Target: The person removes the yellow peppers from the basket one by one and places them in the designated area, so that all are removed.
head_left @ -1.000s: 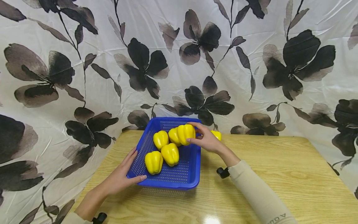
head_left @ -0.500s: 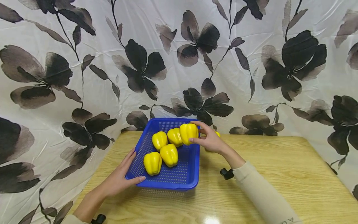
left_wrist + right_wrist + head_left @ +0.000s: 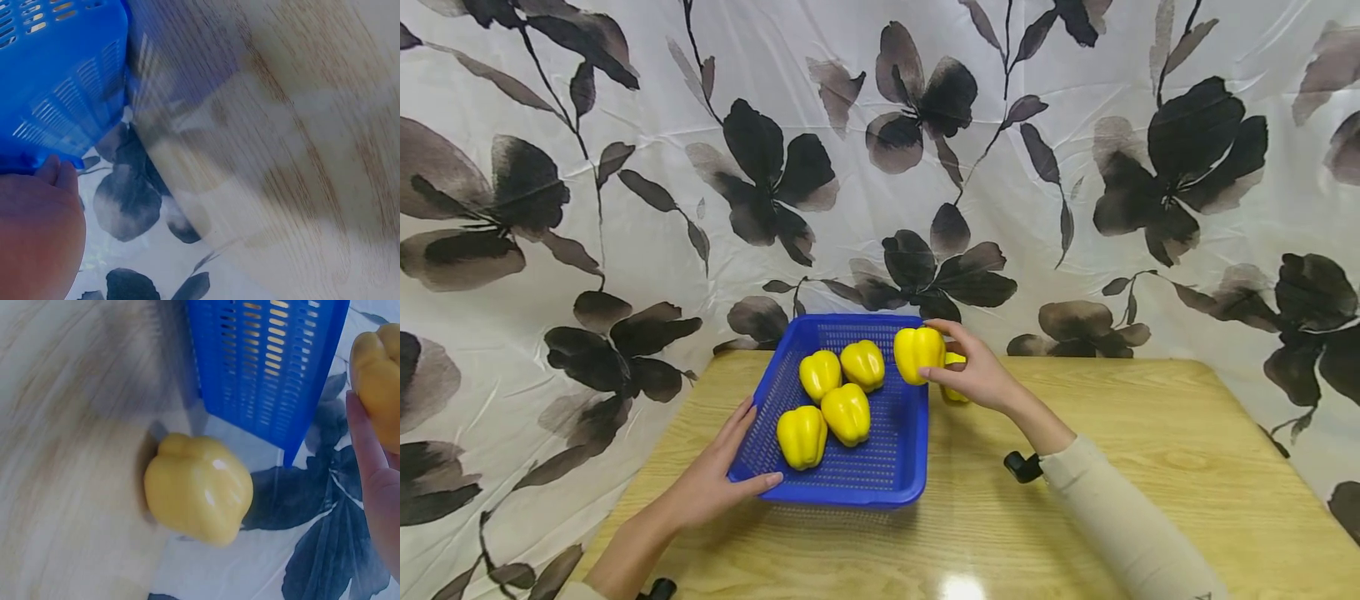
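My right hand (image 3: 977, 371) pinches a yellow bell pepper (image 3: 916, 354) between thumb and fingers, up at the right rim of a blue plastic basket (image 3: 842, 498). Its slotted side shows in the right wrist view, with the held pepper at the frame's right edge. Several more yellow bell peppers (image 3: 847, 415) lie inside the basket. Another bell pepper (image 3: 199, 487) sits on the table just outside the basket's right side, partly hidden behind my right hand in the head view. My left hand (image 3: 707, 485) grips the basket's near left corner, thumb over the rim.
The wood-grain table (image 3: 1120, 467) stretches off to the right of the basket. Behind it and along the left hangs a white cloth (image 3: 820, 75) with dark flowers, close to the basket's far side.
My right hand has carried its bell pepper to the right, from over the basket's peppers to the right rim. The left hand keeps its grip; the view shifted slightly.
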`<state>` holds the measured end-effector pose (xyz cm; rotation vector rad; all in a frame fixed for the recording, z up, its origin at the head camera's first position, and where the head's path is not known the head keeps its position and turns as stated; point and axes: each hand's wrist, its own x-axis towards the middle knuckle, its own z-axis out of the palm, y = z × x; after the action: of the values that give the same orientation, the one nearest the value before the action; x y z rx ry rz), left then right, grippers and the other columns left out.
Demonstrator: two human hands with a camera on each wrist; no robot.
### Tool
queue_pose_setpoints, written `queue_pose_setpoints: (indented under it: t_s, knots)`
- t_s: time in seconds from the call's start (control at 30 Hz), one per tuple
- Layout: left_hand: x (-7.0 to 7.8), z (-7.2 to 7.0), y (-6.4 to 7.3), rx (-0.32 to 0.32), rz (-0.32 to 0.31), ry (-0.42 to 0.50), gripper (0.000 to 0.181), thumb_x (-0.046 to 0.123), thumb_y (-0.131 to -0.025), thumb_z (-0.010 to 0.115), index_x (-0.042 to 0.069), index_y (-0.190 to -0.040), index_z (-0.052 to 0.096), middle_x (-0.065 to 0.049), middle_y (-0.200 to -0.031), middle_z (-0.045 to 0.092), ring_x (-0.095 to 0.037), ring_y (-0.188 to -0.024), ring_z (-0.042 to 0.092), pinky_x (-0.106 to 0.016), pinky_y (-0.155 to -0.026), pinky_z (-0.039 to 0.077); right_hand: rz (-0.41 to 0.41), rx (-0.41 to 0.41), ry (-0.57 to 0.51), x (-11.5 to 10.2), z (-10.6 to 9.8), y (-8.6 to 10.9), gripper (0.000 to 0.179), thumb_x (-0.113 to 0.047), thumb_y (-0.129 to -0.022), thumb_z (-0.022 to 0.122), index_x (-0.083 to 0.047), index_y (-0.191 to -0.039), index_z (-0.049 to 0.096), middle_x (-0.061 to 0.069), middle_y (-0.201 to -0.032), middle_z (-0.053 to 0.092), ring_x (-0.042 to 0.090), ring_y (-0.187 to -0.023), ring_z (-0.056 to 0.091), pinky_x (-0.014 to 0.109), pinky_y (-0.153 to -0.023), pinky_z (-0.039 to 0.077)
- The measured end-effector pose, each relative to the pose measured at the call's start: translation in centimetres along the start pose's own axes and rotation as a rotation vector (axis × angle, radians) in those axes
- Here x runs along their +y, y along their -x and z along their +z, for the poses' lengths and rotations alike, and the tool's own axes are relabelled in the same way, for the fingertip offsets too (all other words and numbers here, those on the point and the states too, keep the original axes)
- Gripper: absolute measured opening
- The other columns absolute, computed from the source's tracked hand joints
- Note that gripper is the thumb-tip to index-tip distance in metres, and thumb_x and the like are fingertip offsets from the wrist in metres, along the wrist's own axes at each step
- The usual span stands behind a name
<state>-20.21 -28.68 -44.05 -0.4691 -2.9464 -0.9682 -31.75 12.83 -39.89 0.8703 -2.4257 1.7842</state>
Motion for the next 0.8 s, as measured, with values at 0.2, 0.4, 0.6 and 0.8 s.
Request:
queue_pose_setpoints:
  t_s: [0.2, 0.4, 0.6, 0.8]
  knots:
    - [-0.3, -0.2, 0.3, 0.018, 0.013, -0.006, 0.106, 0.048, -0.089, 0.077, 0.01, -0.165, 0.014, -0.006, -0.172, 0.004, -0.052, -0.15, 0.019, -0.078, -0.108, 0.026, 0.017, 0.012, 0.019, 0.2, -0.3, 0.5, 0.071, -0.014, -0.091, 0.079, -0.013, -0.153, 0.044, 0.012, -0.156, 0.04, 0.039, -0.134, 0.053, 0.044, -0.096, 0.056]
    - [-0.1, 0.0, -0.2, 0.01, 0.033, 0.004, 0.106, 0.048, -0.088, 0.077, 0.01, -0.165, 0.015, -0.007, -0.172, 0.004, -0.052, -0.15, 0.019, -0.077, -0.108, 0.026, 0.05, 0.053, 0.038, 0.8, -1.3, 1.4, 0.07, -0.016, -0.091, 0.079, -0.015, -0.152, 0.046, 0.013, -0.153, 0.043, 0.039, -0.131, 0.055, 0.045, -0.096, 0.056]
    - [-0.1, 0.1, -0.3, 0.01, 0.032, 0.013, 0.106, 0.048, -0.088, 0.078, 0.01, -0.165, 0.015, -0.006, -0.172, 0.004, -0.051, -0.15, 0.019, -0.077, -0.109, 0.025, 0.049, 0.053, 0.034, 1.2, -2.0, 2.0, 0.071, -0.012, -0.09, 0.079, -0.01, -0.152, 0.044, 0.017, -0.152, 0.043, 0.042, -0.129, 0.056, 0.042, -0.092, 0.058]
    - [-0.4, 0.2, -0.2, 0.016, 0.031, 0.0, 0.106, 0.049, -0.088, 0.077, 0.009, -0.165, 0.016, -0.006, -0.172, 0.005, -0.051, -0.15, 0.019, -0.077, -0.109, 0.026, 0.072, 0.061, 0.045, 1.3, -2.8, 2.6, 0.071, -0.014, -0.092, 0.078, -0.01, -0.153, 0.043, 0.017, -0.157, 0.039, 0.043, -0.132, 0.054, 0.046, -0.095, 0.057]
